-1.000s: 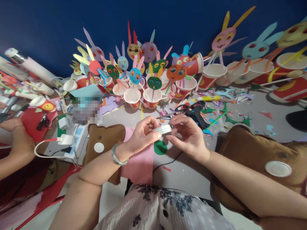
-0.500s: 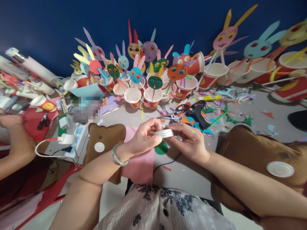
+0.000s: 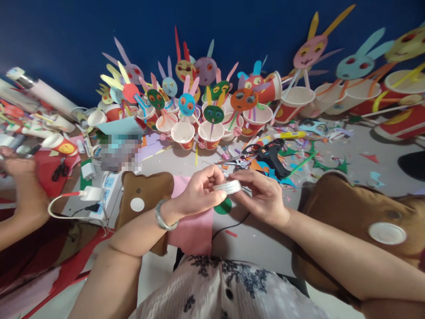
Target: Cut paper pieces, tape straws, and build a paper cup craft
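Observation:
Between my two hands is a small white roll of tape (image 3: 227,188) with faint print on its edge. My left hand (image 3: 203,188) pinches its left end between thumb and curled fingers. My right hand (image 3: 264,197) grips the other end, thumb below and fingers above. The roll is tilted slightly, its right end higher. Beneath the hands lie a green paper disc (image 3: 223,206) and a pink sheet (image 3: 191,230). Just beyond my right hand are a black glue gun (image 3: 274,158) and scissors (image 3: 244,155).
Paper cups (image 3: 183,134) with colourful rabbit-faced figures line the back wall. Paper scraps (image 3: 318,159) litter the right side. Brown cushions (image 3: 146,195) flank my arms. A power strip (image 3: 108,195) with a white cable lies left, near another person's arm (image 3: 28,190).
The roll has tilted, its right end rising a little, while both hands keep hold of it. At far left, the other person's hand has shifted slightly.

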Demonstrator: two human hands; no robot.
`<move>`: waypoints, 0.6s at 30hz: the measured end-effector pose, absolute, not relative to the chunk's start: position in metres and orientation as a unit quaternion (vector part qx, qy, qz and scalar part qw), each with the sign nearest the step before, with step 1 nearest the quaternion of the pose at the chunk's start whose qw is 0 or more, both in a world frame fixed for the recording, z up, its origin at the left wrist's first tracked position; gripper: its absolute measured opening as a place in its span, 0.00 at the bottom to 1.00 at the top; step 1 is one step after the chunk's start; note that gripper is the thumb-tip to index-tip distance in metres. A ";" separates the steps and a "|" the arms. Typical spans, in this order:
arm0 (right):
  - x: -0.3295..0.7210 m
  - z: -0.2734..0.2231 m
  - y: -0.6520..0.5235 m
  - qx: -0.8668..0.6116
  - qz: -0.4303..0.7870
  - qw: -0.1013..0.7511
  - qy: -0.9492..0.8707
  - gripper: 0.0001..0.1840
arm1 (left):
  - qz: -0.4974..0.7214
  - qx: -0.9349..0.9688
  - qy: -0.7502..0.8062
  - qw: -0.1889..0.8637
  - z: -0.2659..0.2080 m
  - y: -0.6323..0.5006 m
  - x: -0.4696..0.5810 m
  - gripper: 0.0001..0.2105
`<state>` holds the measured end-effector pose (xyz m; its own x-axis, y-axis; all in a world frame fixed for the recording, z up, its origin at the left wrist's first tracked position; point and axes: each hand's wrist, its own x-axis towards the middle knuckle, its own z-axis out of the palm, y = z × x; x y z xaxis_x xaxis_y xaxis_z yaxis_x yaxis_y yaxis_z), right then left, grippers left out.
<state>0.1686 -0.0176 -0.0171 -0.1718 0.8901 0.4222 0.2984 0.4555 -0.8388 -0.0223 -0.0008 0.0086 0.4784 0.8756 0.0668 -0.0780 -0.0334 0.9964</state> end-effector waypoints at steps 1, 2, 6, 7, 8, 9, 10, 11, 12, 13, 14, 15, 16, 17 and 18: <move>0.168 -0.018 -0.018 -0.421 0.304 0.486 -0.703 0.09 | 0.387 0.607 0.326 0.612 0.009 -0.001 -0.023 0.09; 0.168 -0.018 -0.018 -0.419 0.303 0.488 -0.703 0.09 | 0.386 0.610 0.321 0.613 0.010 -0.001 -0.023 0.08; 0.168 -0.018 -0.018 -0.418 0.304 0.493 -0.699 0.08 | 0.386 0.615 0.309 0.614 0.012 -0.001 -0.024 0.08; 0.168 -0.017 -0.019 -0.422 0.308 0.493 -0.696 0.07 | 0.385 0.616 0.311 0.612 0.012 -0.001 -0.024 0.08; 0.168 -0.017 -0.019 -0.426 0.314 0.491 -0.692 0.07 | 0.385 0.617 0.313 0.611 0.012 -0.001 -0.024 0.08; 0.168 -0.016 -0.019 -0.431 0.321 0.488 -0.688 0.07 | 0.384 0.619 0.315 0.608 0.012 -0.001 -0.023 0.08; 0.168 -0.016 -0.019 -0.434 0.328 0.486 -0.684 0.07 | 0.385 0.620 0.316 0.606 0.012 -0.001 -0.023 0.08; 0.168 -0.015 -0.019 -0.436 0.334 0.485 -0.681 0.08 | 0.385 0.622 0.316 0.604 0.012 -0.001 -0.023 0.08; 0.168 -0.015 -0.018 -0.435 0.339 0.486 -0.678 0.08 | 0.385 0.624 0.317 0.602 0.012 -0.001 -0.023 0.08; 0.168 -0.014 -0.018 -0.433 0.344 0.486 -0.677 0.08 | 0.384 0.625 0.318 0.600 0.013 -0.001 -0.022 0.08; 0.169 -0.014 -0.018 -0.431 0.348 0.487 -0.676 0.09 | 0.384 0.626 0.319 0.600 0.013 -0.001 -0.022 0.08; 0.169 -0.014 -0.018 -0.429 0.351 0.486 -0.675 0.09 | 0.383 0.626 0.319 0.600 0.013 -0.001 -0.022 0.08; 0.169 -0.013 -0.017 -0.429 0.355 0.485 -0.675 0.09 | 0.382 0.626 0.319 0.600 0.013 -0.001 -0.022 0.08; 0.170 -0.013 -0.017 -0.429 0.358 0.483 -0.674 0.09 | 0.383 0.626 0.319 0.600 0.013 -0.001 -0.022 0.08; 0.170 -0.013 -0.017 -0.428 0.361 0.482 -0.674 0.09 | 0.383 0.626 0.318 0.600 0.013 -0.001 -0.022 0.08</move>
